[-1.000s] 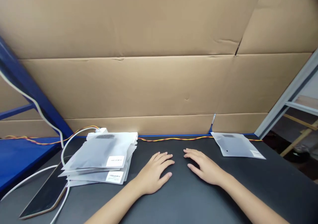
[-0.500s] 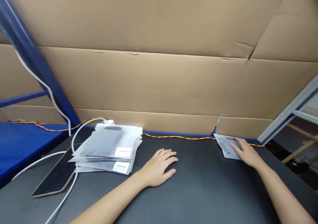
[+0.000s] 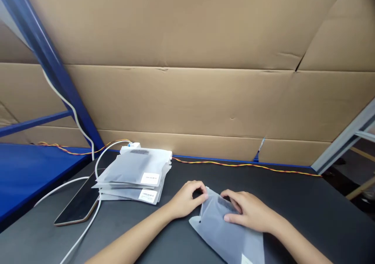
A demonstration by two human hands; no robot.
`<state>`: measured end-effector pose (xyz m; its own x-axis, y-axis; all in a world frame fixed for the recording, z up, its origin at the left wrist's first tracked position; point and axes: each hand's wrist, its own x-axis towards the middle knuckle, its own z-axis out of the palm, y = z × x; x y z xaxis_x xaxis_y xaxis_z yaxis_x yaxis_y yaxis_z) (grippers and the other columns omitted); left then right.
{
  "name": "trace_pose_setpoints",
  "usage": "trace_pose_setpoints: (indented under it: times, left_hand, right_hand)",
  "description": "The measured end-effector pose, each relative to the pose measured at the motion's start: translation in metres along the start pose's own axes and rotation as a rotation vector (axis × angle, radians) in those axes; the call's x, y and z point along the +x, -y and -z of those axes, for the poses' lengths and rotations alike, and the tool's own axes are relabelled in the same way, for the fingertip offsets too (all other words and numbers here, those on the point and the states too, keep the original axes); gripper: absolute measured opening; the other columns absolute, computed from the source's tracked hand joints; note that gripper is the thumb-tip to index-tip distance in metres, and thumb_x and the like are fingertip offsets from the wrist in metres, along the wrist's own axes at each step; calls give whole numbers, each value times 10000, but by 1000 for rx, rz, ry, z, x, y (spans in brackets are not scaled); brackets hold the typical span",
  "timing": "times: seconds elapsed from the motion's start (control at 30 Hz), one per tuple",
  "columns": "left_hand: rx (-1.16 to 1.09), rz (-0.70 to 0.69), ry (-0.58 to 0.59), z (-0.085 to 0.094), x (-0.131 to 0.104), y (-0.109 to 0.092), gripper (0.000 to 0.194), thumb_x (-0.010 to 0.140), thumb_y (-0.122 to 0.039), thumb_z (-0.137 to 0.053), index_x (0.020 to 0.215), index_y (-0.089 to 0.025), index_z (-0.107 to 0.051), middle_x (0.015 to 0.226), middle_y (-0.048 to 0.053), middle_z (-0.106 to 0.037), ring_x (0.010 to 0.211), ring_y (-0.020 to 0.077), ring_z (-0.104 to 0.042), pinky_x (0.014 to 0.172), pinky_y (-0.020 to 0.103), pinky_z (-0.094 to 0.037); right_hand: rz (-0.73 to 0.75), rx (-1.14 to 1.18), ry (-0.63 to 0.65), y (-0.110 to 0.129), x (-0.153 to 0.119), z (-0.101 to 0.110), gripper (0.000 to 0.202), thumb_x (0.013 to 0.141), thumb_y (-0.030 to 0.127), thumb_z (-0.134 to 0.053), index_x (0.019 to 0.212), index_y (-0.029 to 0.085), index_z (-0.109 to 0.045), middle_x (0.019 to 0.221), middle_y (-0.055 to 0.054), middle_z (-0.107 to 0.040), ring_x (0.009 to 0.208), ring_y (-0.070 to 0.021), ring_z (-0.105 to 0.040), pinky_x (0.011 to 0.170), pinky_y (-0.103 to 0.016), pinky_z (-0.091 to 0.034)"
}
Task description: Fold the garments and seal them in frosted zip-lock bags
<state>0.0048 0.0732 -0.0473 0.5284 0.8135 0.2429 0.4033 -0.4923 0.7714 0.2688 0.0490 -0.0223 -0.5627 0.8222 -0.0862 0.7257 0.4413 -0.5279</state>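
A frosted plastic bag (image 3: 228, 232) with something dark inside lies in front of me at the middle right, its near end cut off by the lower edge of the view. My left hand (image 3: 190, 197) pinches the bag's upper left corner between thumb and fingertips. Over the bag's upper right part, my right hand (image 3: 252, 213) grips it with bent fingers and the thumb on its surface. Part of a white label shows at the bottom. To the left sits a stack of similar frosted bags (image 3: 125, 170) with white barcode labels.
A dark tablet-like device (image 3: 77, 205) lies left of the stack, with a white cable (image 3: 84, 225) running past it. Twisted red and yellow wires (image 3: 216, 163) follow the back edge of the black table (image 3: 140, 232). Behind rises a cardboard wall (image 3: 187, 100); a blue post (image 3: 58, 68) leans at left.
My right hand has brought the bag from the back right to the near middle. My left hand, earlier flat on the table, now pinches the bag's corner. The view has shifted slightly.
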Motion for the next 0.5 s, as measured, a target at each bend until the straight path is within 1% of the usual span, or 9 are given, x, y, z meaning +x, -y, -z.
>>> trace_pose_setpoints:
  times: [0.07,0.17,0.23,0.33,0.4,0.5]
  left_hand:
    - [-145,24,-2,-5,-1,-4,101,915,-266,-606,848,-192,-620,854,5,-665,838,173,-615,812,281,-475]
    - [-297,11,45,-14,-4,-10,103,871,-254,-670,868,-182,-596,861,3,-635,811,154,-598,781,259,-472]
    - [-409,19,103,-19,-4,-12,168,845,-256,-709,915,-184,-575,861,3,-632,798,147,-596,776,258,-473]
    - [-534,101,128,-18,0,-10,224,873,-297,-687,1015,-191,-551,801,-13,-623,728,135,-595,728,254,-471]
    - [-477,129,128,-15,3,-6,180,892,-319,-659,990,-181,-595,766,-16,-613,692,130,-576,693,245,-455]
    - [-288,74,160,-11,6,-4,146,895,-296,-630,853,-163,-672,770,-1,-625,709,134,-548,691,240,-432]
  right_hand:
    - [26,73,-17,-1,3,-4,382,845,520,-679,1146,295,-607,659,68,-531,622,-148,-531,611,-244,-361]
    - [82,175,-123,-2,7,-13,237,938,461,-569,1035,257,-643,719,46,-521,656,-136,-489,639,-244,-359]
    - [115,239,-177,0,10,-20,233,973,416,-514,954,228,-650,753,33,-520,674,-132,-469,651,-245,-355]
    - [120,336,-192,3,12,-29,225,956,388,-552,854,201,-628,672,62,-434,617,-113,-397,604,-234,-315]
    - [110,389,-192,4,12,-32,218,933,385,-591,826,196,-608,630,82,-365,589,-104,-350,581,-229,-288]
    - [92,451,-170,6,15,-37,244,935,414,-585,823,197,-599,608,89,-342,574,-101,-327,565,-227,-271]
